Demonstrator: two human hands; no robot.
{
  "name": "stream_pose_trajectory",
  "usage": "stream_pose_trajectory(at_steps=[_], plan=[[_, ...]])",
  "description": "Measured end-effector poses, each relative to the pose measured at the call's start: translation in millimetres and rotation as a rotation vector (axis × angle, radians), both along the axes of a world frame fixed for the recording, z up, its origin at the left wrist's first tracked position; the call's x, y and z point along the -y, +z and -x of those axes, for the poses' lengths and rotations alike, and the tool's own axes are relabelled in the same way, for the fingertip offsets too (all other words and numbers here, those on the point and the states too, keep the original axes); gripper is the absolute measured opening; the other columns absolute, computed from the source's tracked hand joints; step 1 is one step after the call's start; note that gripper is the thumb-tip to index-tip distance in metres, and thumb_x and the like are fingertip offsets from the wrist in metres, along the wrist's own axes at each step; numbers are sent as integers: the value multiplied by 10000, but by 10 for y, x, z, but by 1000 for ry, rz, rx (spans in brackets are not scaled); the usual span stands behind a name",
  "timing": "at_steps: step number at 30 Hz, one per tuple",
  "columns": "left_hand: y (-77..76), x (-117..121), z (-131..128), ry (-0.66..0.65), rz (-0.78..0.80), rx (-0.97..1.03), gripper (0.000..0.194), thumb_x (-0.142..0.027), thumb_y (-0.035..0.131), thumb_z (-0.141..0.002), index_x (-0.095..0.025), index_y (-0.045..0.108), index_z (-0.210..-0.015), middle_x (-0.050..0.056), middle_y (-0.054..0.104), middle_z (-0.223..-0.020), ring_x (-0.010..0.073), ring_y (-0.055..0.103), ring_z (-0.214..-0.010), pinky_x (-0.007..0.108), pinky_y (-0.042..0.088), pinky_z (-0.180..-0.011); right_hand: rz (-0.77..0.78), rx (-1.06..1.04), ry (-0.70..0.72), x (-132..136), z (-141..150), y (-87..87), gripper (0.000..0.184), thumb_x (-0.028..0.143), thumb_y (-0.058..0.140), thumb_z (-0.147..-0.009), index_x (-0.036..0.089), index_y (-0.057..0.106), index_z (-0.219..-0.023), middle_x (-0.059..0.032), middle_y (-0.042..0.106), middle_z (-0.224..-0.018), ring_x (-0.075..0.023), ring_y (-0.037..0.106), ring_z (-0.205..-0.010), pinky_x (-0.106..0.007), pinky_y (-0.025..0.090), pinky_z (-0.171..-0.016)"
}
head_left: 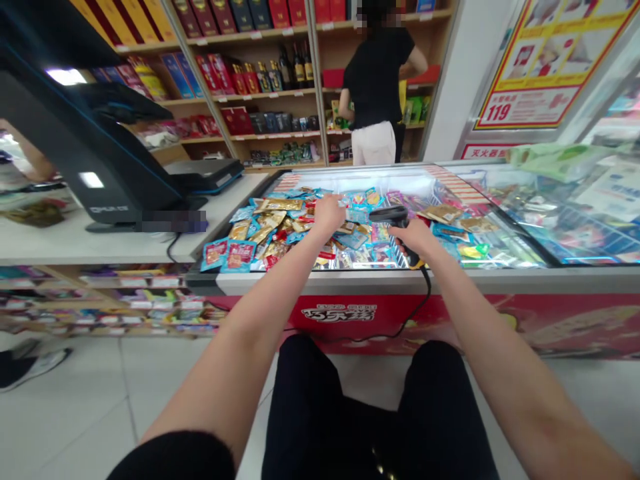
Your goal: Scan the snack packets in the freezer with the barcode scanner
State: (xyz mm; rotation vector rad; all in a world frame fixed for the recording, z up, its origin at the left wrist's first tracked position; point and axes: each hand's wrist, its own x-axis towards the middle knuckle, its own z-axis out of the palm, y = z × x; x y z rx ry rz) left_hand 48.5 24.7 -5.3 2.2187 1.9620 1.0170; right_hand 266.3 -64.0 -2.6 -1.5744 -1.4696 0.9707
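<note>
My right hand is closed round the handle of a black barcode scanner, whose head points left over the freezer lid; its black cable hangs down the front. My left hand reaches into a heap of small snack packets spread on the glass lid of the chest freezer. Its fingers are curled down onto the packets; which one they grip is hidden. The packets are blue, gold and red.
A black checkout terminal stands on the white counter at left. Shelves of boxes and bottles line the back wall, where a person in a black top stands. My knees in black trousers are below.
</note>
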Motion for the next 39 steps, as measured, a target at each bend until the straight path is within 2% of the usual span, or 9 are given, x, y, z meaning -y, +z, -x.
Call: stream_pose_trajectory(at_steps=[8,14,17,20,24,28,32,35,39], plan=[[131,46,1308,389,45,-24,385,-249,522,-831,-129,675,-1164,218,605,-1266,373,551,-1197,444,414,-1019,13,85,157,-36,797,111,232,202,629,-820,178,507,-624,15,528,-473,-102,468,-340,-218,382,-366],[149,-71,1843,470,162,-65,495,-453,562,-844,-112,654,-1191,203,644,-1236,335,581,-1179,382,442,-991,-23,133,256,-76,1211,106,263,224,625,-817,186,493,-593,15,512,-438,-105,474,-345,-212,372,-373],[135,-169,1919,457,239,-62,482,-448,640,-796,-109,673,-1137,191,669,-1202,322,610,-1137,352,460,-956,-49,143,289,-89,1340,106,228,225,620,-804,192,498,-614,15,521,-436,-117,486,-354,-219,382,-382],[128,-213,1918,443,291,-61,393,-307,708,-741,-96,686,-1072,164,698,-1122,304,631,-1086,322,470,-926,-42,134,306,-96,1422,119,198,223,618,-795,197,499,-640,17,533,-452,-124,483,-353,-230,387,-384],[142,-209,1895,396,328,28,255,-272,679,-774,-91,699,-953,133,713,-951,284,654,-998,308,483,-880,-43,168,301,-112,1488,125,208,232,622,-795,191,506,-627,6,544,-461,-124,480,-343,-236,388,-381],[151,-233,1861,400,279,112,391,-426,687,-782,-116,687,-1020,158,703,-1071,284,646,-1065,324,483,-920,-39,158,291,-114,1531,105,182,220,626,-801,181,533,-650,7,557,-479,-112,480,-348,-226,399,-388],[143,-285,1817,419,261,137,555,-308,812,-647,-101,645,-1134,187,668,-1176,316,632,-1125,368,489,-949,-43,140,283,-108,1527,78,152,221,651,-796,174,558,-685,5,568,-497,-113,493,-372,-229,423,-411],[156,-293,1798,398,220,208,380,-149,807,-603,-113,676,-957,137,691,-1041,319,642,-1102,384,495,-951,-39,125,283,-124,1500,58,170,239,663,-791,172,560,-674,6,557,-484,-117,497,-377,-230,421,-406],[213,-178,1740,296,239,554,170,-21,716,-642,-141,600,-674,35,628,-714,250,683,-899,385,538,-850,-31,82,290,-143,1470,48,151,247,665,-788,177,561,-703,16,553,-477,-122,495,-362,-231,402,-379]])
